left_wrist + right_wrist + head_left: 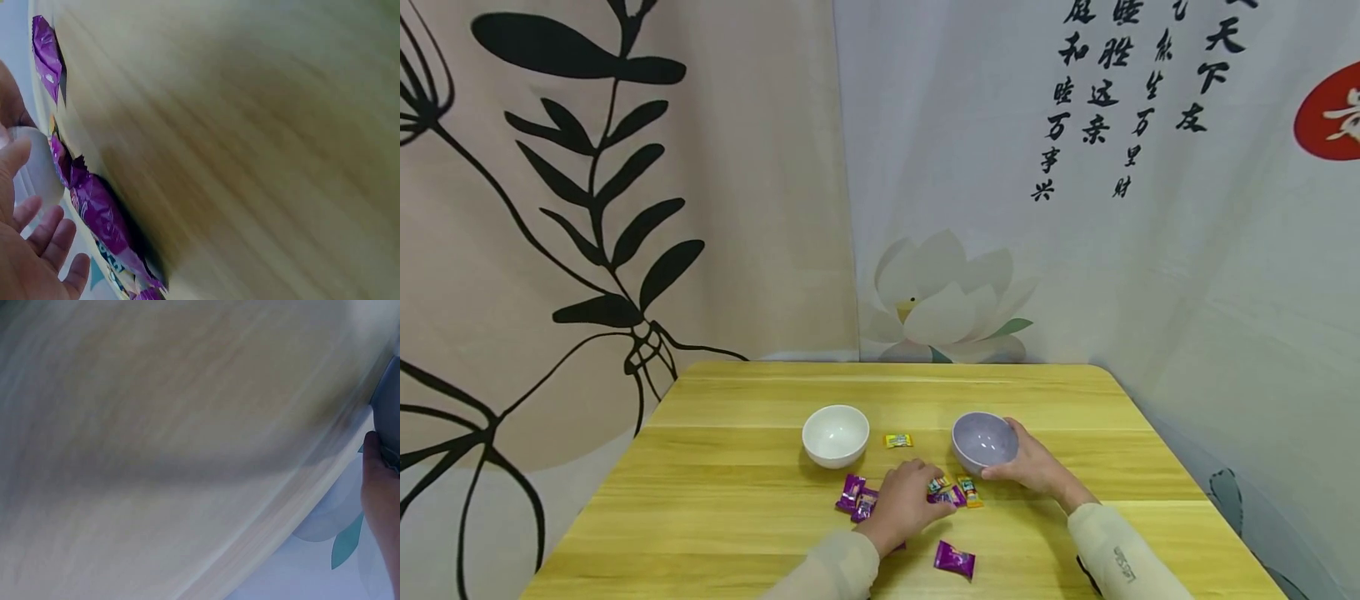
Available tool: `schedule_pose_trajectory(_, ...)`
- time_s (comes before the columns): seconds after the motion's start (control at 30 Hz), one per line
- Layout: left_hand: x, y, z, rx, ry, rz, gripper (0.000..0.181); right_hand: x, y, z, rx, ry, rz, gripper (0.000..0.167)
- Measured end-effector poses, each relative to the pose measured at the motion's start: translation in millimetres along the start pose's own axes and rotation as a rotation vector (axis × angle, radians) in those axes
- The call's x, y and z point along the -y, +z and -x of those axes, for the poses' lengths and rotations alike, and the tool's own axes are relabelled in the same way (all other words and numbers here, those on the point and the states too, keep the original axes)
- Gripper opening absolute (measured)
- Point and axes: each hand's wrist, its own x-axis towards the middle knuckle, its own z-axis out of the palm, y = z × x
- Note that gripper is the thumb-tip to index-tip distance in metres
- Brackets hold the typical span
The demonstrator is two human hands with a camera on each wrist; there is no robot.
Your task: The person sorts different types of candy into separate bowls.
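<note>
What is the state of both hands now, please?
Left hand: open, close to purple-wrapped candies.
Right hand: closed, holding the lavender bowl at its side.

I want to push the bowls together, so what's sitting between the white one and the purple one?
One yellow packet lies between the white bowl and the purple bowl, touching neither; the head view shows it.
</note>
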Motion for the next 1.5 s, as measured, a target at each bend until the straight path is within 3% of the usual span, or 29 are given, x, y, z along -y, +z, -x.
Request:
schedule_pose_trajectory(0.47,-5.2,6.7,-1.7,-0.001,0.025,-0.083,0.043,-3,1,-1.5,-0.012,-0.014,-0.011,0.12)
schedule_pose_trajectory(0.93,-1.6,14.6,-5.2,0.014,0.043,-0.191,0.033,-2,2,-0.2,-0.016,0.005,-0.006,0.121)
schedule_pose_trajectory(1.5,1.5,5.9,-7.1,-0.009,0.041,-0.096,0.023,-3,3,-1.2,-0.03,0.011,-0.021,0.12)
